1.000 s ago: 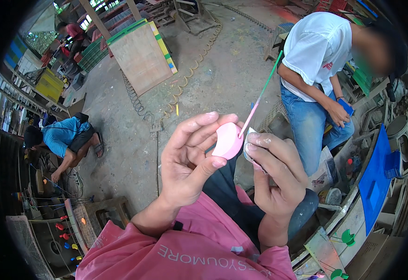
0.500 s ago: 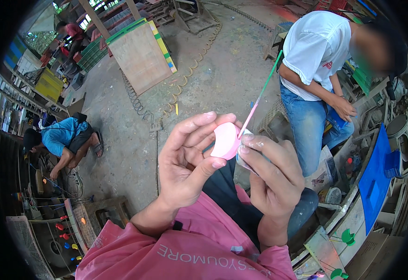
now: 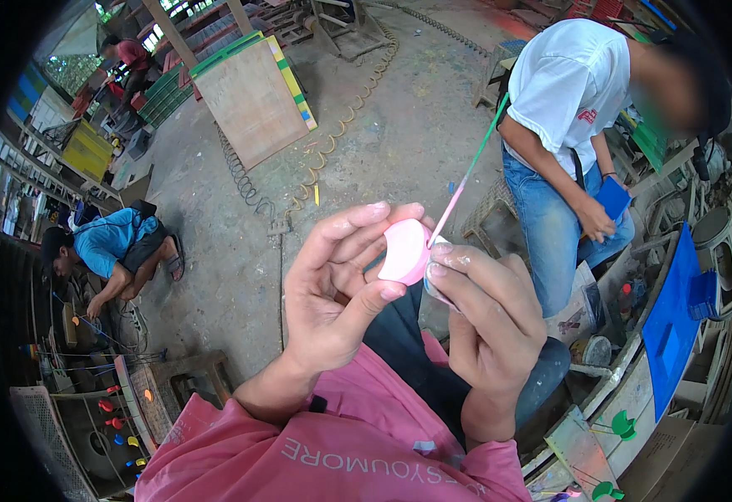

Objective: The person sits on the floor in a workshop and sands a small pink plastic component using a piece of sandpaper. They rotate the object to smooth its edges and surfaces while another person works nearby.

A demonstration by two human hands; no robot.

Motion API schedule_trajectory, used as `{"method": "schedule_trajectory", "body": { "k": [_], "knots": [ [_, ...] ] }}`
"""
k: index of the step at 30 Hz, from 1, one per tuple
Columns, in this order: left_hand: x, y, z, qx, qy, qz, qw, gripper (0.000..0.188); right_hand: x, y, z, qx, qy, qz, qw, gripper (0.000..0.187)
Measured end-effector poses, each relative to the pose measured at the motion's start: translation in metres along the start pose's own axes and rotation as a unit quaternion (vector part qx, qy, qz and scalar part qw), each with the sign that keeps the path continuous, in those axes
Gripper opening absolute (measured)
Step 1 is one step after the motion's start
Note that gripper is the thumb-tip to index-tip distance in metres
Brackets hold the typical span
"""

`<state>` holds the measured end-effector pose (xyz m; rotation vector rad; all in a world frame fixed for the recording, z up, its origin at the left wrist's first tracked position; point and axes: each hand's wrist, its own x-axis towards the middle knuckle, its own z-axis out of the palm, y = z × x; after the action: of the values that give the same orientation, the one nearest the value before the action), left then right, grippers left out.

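My left hand (image 3: 332,293) is closed on a pink crescent-shaped piece (image 3: 403,253), with the thumb below and the fingers behind it. A thin stick (image 3: 466,176), pink low down and green higher up, runs from the piece's right edge up and to the right. My right hand (image 3: 491,322) is closed beside it, pinching a small folded whitish scrap (image 3: 435,289) against the piece's right edge. The scrap's material is unclear, and the fingers hide most of it. Both hands are held above my lap.
At right a seated co-worker in a white shirt (image 3: 563,92) holds a blue block (image 3: 612,198). A person in blue (image 3: 107,243) crouches at left. A wooden board (image 3: 253,105) stands ahead beside coiled hoses (image 3: 366,92). Green pieces on sticks (image 3: 624,424) lie at lower right.
My hands and the pink piece stay nearly still. The co-worker at right has lifted the blue block and shifted hands. The crouching person at left has moved their head slightly.
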<state>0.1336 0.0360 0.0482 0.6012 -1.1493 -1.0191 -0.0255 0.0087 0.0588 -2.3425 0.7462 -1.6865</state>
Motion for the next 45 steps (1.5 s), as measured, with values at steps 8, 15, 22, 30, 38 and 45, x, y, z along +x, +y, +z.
{"method": "schedule_trajectory", "body": {
  "k": [8, 15, 22, 30, 38, 45],
  "knots": [
    [0.001, -0.004, 0.000, -0.020, -0.005, 0.012, 1.000, 0.056, -0.004, 0.001, -0.003, 0.036, 0.050, 0.053, 0.997, 0.038],
    [0.000, -0.006, 0.003, -0.027, -0.004, 0.021, 0.999, 0.053, -0.002, -0.005, -0.006, 0.017, 0.024, 0.037, 0.999, 0.037],
    [0.001, -0.012, 0.003, 0.034, -0.036, 0.095, 0.994, 0.050, -0.001, -0.008, -0.006, 0.000, 0.008, 0.010, 1.000, 0.031],
    [0.000, -0.014, 0.002, 0.047, -0.062, 0.112, 0.991, 0.050, -0.002, -0.005, -0.005, -0.017, 0.005, -0.004, 1.000, 0.029],
    [0.003, -0.015, 0.002, 0.049, -0.053, 0.120, 0.990, 0.047, -0.002, -0.007, -0.003, -0.010, -0.003, -0.004, 1.000, 0.027],
    [0.001, -0.014, 0.004, 0.053, -0.043, 0.107, 0.992, 0.047, -0.001, -0.008, -0.003, 0.011, -0.004, 0.015, 1.000, 0.028]
  ]
}}
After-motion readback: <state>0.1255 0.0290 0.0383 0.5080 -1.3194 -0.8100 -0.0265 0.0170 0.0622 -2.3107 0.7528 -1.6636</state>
